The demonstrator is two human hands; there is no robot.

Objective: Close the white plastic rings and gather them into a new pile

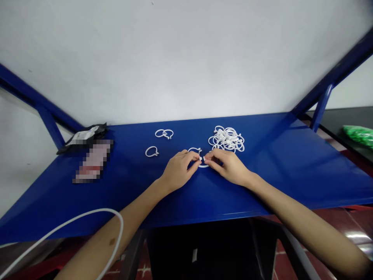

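Note:
Between my two hands is a white plastic ring with a gap at its top, just above the blue table. My left hand pinches one end of it between thumb and fingers. The other end sits in the pinch of my right hand. Just behind my left fingertips lies another white ring, partly hidden. A tangled pile of white rings rests beyond my right hand. To the left lie a single ring and a pair of overlapping rings.
A black plastic package with a white label lies at the table's left back, beside a blurred-out flat item. A white cable loops across my left forearm. Blue frame bars flank the blue table; a green bag is far right.

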